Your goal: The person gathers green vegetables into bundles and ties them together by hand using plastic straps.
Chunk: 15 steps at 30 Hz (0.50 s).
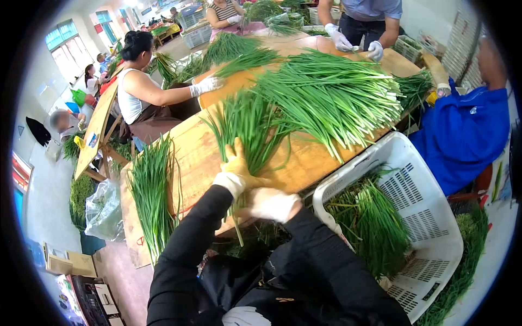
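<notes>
Green bunch, long and loose

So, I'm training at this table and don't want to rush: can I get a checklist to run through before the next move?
1. Left hand on the middle bunch: ok, gloved and touching the stalks.
2. Right hand grip: cannot tell, motion blur.
3. Leaf tips of the middle bunch gathered: not ok, they fan out.
4. Left-side bunch kept apart: ok, bare table shows between.
5. White crate beside the table: ok, greens inside.
</notes>
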### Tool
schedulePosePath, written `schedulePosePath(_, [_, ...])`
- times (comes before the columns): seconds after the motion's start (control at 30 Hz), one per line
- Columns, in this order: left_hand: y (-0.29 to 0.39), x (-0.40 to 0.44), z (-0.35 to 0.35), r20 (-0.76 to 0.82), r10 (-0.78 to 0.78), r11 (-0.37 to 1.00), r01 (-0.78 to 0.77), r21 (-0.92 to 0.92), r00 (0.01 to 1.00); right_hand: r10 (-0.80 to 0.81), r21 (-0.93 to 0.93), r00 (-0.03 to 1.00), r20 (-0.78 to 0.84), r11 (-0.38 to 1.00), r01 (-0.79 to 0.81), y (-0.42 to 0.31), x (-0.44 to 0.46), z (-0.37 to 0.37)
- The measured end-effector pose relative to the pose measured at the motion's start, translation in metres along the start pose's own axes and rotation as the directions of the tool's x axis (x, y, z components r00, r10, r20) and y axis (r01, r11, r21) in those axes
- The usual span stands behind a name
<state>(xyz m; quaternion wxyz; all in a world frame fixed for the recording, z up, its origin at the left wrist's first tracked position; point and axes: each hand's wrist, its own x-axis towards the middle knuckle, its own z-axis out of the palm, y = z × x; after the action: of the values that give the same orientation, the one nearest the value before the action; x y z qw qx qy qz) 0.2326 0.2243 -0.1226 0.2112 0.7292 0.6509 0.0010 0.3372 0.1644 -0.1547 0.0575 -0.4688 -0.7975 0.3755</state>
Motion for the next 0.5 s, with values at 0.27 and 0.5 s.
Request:
schedulePosePath(0.27, [-0.042, 0.012, 0.012, -0.27, 0.083, 0.982, -0.125, -0.142, 0.959, -0.133, -0.771, 0.8, -0.585, 0.398, -0.498, 0.14, -0.019, -0.096])
schedulePosePath(0.5, [-0.084, -0.007, -0.004, -0.221, -0.057, 0.807, -0.085, -0.584, 0.974, 0.294, -0.441, 0.666, -0.685, 0.561, -0.701, 0.17, -0.052, -0.152])
